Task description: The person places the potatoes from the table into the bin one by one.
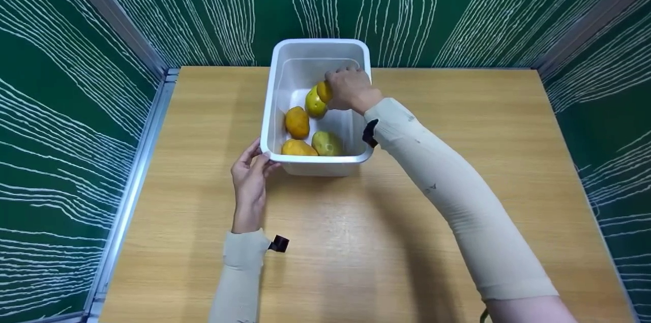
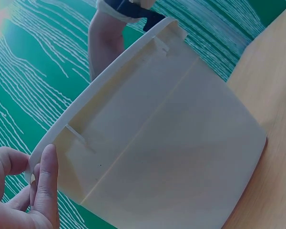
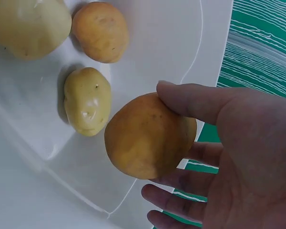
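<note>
A deep white plastic bin [image 1: 330,159] stands at the far middle of the table. My left hand [image 1: 250,175] grips its near left corner, thumb on the rim and fingers under it; the left wrist view shows this against the bin's outer wall [image 2: 171,129]. Inside the bin's far right part, my right hand [image 1: 351,90] holds an orange-brown potato [image 3: 145,138] between thumb and fingers. Just beyond the held one lies a smooth yellow potato [image 3: 87,101] on the bin floor. An orange potato [image 1: 297,122], a yellow one [image 1: 299,148] and a greenish one [image 1: 327,144] lie nearer me.
The wooden table [image 1: 457,160] extends on both sides of the bin and in front of it. Green panels with white wavy lines [image 1: 396,7] wall in the back and both sides. Metal strips [image 1: 137,160] run along the table's left edge.
</note>
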Demonstrator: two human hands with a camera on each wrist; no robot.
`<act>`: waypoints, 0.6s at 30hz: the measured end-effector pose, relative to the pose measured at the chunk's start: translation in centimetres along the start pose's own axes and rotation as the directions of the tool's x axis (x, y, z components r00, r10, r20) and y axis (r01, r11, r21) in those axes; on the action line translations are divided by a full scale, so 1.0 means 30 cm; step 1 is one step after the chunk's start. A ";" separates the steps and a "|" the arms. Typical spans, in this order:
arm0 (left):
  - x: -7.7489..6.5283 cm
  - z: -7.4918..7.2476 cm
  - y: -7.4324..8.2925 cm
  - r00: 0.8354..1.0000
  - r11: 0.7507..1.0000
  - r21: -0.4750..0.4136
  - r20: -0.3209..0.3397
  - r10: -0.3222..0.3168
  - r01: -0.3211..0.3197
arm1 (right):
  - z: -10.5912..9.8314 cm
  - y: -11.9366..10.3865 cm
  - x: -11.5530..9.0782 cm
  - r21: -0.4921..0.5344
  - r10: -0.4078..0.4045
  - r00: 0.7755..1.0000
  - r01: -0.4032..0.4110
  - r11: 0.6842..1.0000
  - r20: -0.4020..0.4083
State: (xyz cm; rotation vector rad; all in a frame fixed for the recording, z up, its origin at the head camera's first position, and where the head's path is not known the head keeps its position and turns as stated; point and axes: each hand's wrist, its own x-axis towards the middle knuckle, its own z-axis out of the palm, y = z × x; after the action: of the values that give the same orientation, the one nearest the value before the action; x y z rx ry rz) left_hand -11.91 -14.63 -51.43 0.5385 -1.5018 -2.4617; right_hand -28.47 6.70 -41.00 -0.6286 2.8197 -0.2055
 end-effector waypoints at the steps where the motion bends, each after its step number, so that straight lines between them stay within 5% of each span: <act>1: 0.000 0.001 0.000 1.000 1.000 0.002 -0.002 -0.001 0.001 | 0.001 -0.003 0.003 0.008 0.003 1.000 -0.003 1.000 0.003; 18: -0.001 -0.005 -0.003 0.999 0.999 -0.003 0.024 0.040 -0.040 | 0.034 -0.015 0.031 0.091 0.044 0.980 -0.063 0.994 0.195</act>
State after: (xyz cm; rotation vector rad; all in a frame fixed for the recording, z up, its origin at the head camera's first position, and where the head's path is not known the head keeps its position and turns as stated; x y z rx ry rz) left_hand -11.83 -14.69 -51.57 0.4747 -1.5036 -2.4477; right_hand -28.84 5.80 -42.08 -0.5204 2.6193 -0.2548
